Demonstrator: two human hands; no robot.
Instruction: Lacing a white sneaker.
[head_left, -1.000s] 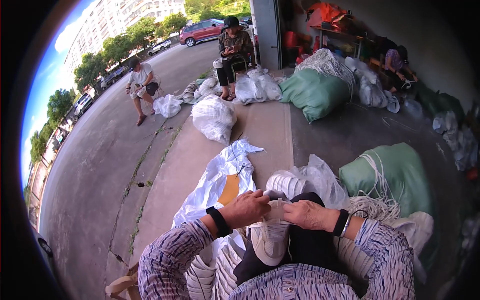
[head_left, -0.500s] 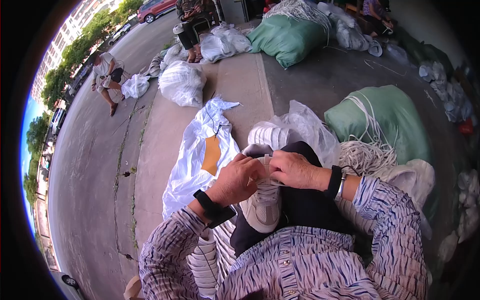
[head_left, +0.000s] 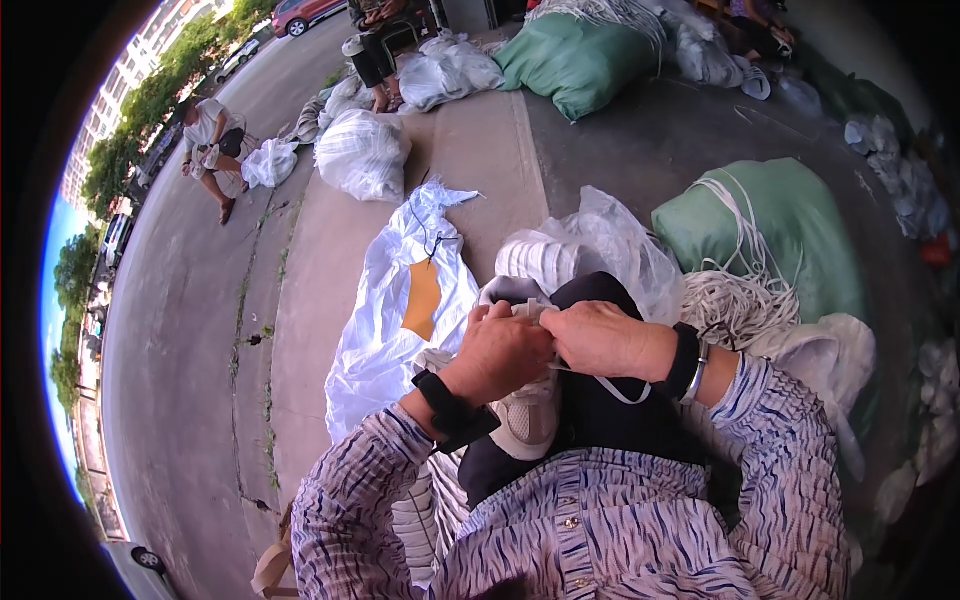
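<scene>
A beige-and-white sneaker [head_left: 527, 425] rests on my dark-trousered lap, toe toward me. My left hand [head_left: 503, 352] is closed over the sneaker's laced upper, its fingertips partly hidden. Close against it, my right hand [head_left: 608, 340] pinches at the top of the lacing. A loose loop of white shoelace [head_left: 628, 398] hangs out below the right hand over my thigh. Both hands nearly meet above the tongue, covering most of the lacing. The grey collar of the sneaker [head_left: 512, 290] shows beyond my fingers.
A white sack [head_left: 365, 340] with an orange patch lies to the left. Ahead is a clear plastic bag [head_left: 610, 235] beside white stacked pieces. At right, a bundle of white laces [head_left: 740, 305] lies against a green sack [head_left: 780, 225]. Other people sit farther off among bags.
My hands have drawn together over the lacing, the left turning across the sneaker. A shoelace loop now shows below my right hand. The view has shifted slightly.
</scene>
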